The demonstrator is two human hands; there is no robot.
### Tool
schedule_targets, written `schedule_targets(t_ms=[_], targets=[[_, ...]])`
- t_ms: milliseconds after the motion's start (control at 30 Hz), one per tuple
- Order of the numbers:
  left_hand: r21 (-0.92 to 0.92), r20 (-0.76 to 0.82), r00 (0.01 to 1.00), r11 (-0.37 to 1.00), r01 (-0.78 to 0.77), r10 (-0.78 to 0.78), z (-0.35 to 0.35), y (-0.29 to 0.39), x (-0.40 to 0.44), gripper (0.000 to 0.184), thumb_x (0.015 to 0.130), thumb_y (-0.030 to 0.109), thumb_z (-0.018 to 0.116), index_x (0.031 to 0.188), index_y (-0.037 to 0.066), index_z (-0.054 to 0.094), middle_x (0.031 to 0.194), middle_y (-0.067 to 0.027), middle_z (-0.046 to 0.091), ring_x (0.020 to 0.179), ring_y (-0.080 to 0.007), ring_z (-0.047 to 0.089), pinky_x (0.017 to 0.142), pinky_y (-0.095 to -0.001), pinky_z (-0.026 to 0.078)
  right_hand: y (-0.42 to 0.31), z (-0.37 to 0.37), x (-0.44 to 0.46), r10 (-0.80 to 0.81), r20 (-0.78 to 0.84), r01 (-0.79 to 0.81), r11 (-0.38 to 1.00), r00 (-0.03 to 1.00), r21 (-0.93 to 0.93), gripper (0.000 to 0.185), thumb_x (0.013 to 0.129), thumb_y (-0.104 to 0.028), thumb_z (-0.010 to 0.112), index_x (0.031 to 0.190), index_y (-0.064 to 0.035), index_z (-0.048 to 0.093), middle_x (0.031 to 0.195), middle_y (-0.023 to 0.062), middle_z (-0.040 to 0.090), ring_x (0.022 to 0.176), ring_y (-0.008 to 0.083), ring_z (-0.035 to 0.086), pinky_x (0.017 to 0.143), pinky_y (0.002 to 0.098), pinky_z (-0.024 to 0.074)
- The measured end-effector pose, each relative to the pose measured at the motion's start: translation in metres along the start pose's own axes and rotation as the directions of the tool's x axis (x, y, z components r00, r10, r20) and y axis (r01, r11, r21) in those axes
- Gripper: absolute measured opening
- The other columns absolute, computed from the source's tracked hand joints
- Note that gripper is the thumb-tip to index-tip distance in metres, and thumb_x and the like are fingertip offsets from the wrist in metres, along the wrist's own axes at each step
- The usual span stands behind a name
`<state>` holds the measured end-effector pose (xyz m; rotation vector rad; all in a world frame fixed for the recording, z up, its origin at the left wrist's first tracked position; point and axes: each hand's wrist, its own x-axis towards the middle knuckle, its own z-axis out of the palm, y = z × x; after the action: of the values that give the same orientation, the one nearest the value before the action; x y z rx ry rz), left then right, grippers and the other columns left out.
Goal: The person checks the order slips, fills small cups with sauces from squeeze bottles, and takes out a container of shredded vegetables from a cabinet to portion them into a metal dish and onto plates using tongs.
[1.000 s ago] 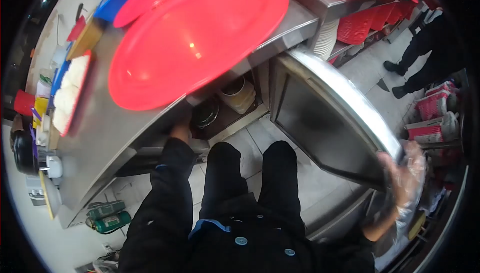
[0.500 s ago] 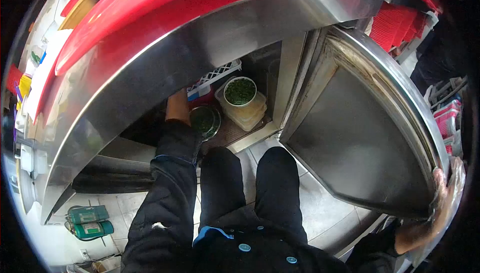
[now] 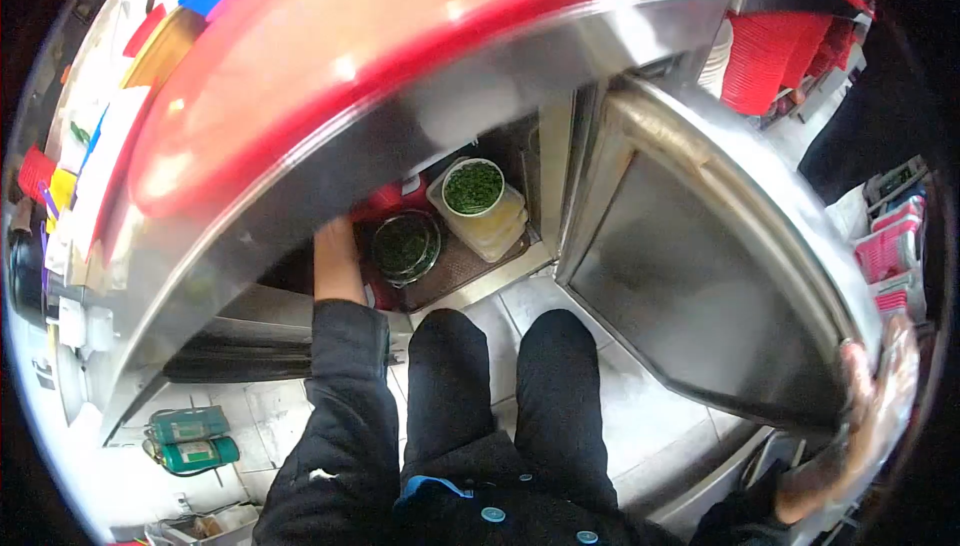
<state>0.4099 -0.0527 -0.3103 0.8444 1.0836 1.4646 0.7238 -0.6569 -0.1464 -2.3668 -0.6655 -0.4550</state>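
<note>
My left hand reaches into an open under-counter refrigerator. Its fingers are hidden beneath the steel counter edge, so what they touch does not show. Near that wrist stands a round clear-covered container with dark green contents. To its right, a white tub of chopped greens rests on stacked pale, yellowish containers. Behind the covered container is something red, partly hidden. On the right, my right hand, in a clear plastic glove, grips the outer edge of the steel refrigerator door, which is swung open.
A large red tray lies on the steel counter above the opening. Red baskets are stacked at upper right, pink ones below. Green cylinders lie on the tiled floor at left.
My left forearm has shifted slightly left, baring more of the covered container. The white lattice basket behind the tub has gone from sight. My right hand stays on the door.
</note>
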Motion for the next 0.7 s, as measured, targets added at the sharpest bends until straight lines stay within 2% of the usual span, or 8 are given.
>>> schedule_targets(t_ms=[33,67,200,333,500,567,600,700], targets=[[-0.062,-0.014,1.0,0.998,0.015,-0.016,-0.009,0.004,-0.019,0.025,0.089,0.021,0.052,0.111,0.012,0.058,0.082,-0.0019,0.062,0.068,-0.0199,0.06,0.059,-0.0297,0.05,-0.034,-0.015,-0.004,-0.063,0.162,0.15,0.78,0.985,-0.608,0.065,0.077,-0.023,0.073,0.131,0.0021,0.048,0.135,0.0226,0.047,0.126,0.0333,0.043,0.108,0.0381,0.0307],[-0.12,-0.026,0.999,0.992,0.031,-0.035,-0.017,0.009,-0.038,0.025,0.089,0.021,0.052,0.111,0.012,0.058,0.082,-0.0019,0.062,0.068,-0.0199,0.06,0.059,-0.0296,0.05,-0.024,-0.02,-0.006,-0.14,0.222,0.252,0.737,0.965,-0.627,0.069,0.075,-0.029,0.074,0.13,0.0039,0.048,0.132,0.0235,0.048,0.122,0.0354,0.045,0.107,0.0389,0.0324],[-0.302,-0.097,0.988,0.949,0.086,-0.12,-0.036,0.026,-0.106,0.025,0.089,0.02,0.052,0.111,0.012,0.058,0.082,-0.0018,0.062,0.068,-0.0199,0.061,0.059,-0.0292,0.05,-0.104,-0.024,0.003,0.265,0.301,0.002,0.746,0.916,-0.666,0.092,0.061,-0.052,0.079,0.125,0.0075,0.051,0.126,0.0246,0.051,0.119,0.0363,0.046,0.106,0.0418,0.0324],[-0.405,-0.156,0.97,0.908,0.109,-0.186,-0.029,0.042,-0.145,0.025,0.088,0.019,0.052,0.112,0.012,0.058,0.082,-0.0016,0.062,0.068,-0.0198,0.061,0.059,-0.0287,0.05,-0.082,-0.021,-0.013,-0.218,0.205,0.298,0.758,0.954,-0.581,0.074,0.063,-0.057,0.074,0.097,0.0068,0.059,0.104,0.0234,0.059,0.096,0.0396,0.055,0.083,0.0463,0.0439],[-0.494,-0.192,0.934,0.852,0.173,-0.301,-0.027,0.061,-0.201,0.025,0.088,0.018,0.052,0.112,0.012,0.059,0.081,-0.0014,0.062,0.068,-0.0197,0.061,0.059,-0.0282,0.05,-0.127,-0.041,0.004,-0.117,0.384,0.323,0.783,0.916,-0.532,0.06,0.068,-0.056,0.07,0.081,0.0004,0.057,0.082,0.0168,0.058,0.076,0.0349,0.059,0.066,0.0434,0.0478],[-0.52,-0.296,0.763,0.767,0.376,-0.575,-0.044,0.088,-0.232,0.01,0.079,0.004,0.058,0.087,0.011,0.059,0.068,0.0035,0.055,0.053,-0.0086,0.049,0.049,-0.0193,0.042,-0.135,-0.047,0.001,-0.02,0.429,0.252,0.833,0.903,-0.492,0.058,0.073,-0.058,0.066,0.083,-0.0006,0.059,0.084,0.0173,0.059,0.08,0.0346,0.061,0.068,0.042,0.0498],[-0.408,-0.265,0.748,0.774,0.485,-0.609,-0.058,0.105,-0.254,0.008,0.082,0.007,0.06,0.089,0.009,0.057,0.068,0.0009,0.052,0.06,-0.0097,0.052,0.058,-0.0228,0.047,-0.144,-0.055,0.0,0.093,0.509,0.2,0.848,0.856,-0.491,0.059,0.075,-0.057,0.065,0.089,0.0001,0.058,0.088,0.0187,0.06,0.083,0.0349,0.062,0.07,0.0421,0.0498],[-0.346,-0.21,0.655,0.682,0.644,-0.726,-0.086,0.17,-0.3,0.029,0.072,0.003,0.062,0.061,0.017,0.038,0.052,0.0065,0.033,0.044,-0.005,0.034,0.045,-0.0198,0.032,-0.14,-0.067,-0.027,0.152,0.684,0.151,0.92,0.714,-0.362,0.057,0.081,-0.053,0.061,0.099,0.0009,0.056,0.089,0.021,0.061,0.084,0.0381,0.061,0.075,0.0471,0.0482]])
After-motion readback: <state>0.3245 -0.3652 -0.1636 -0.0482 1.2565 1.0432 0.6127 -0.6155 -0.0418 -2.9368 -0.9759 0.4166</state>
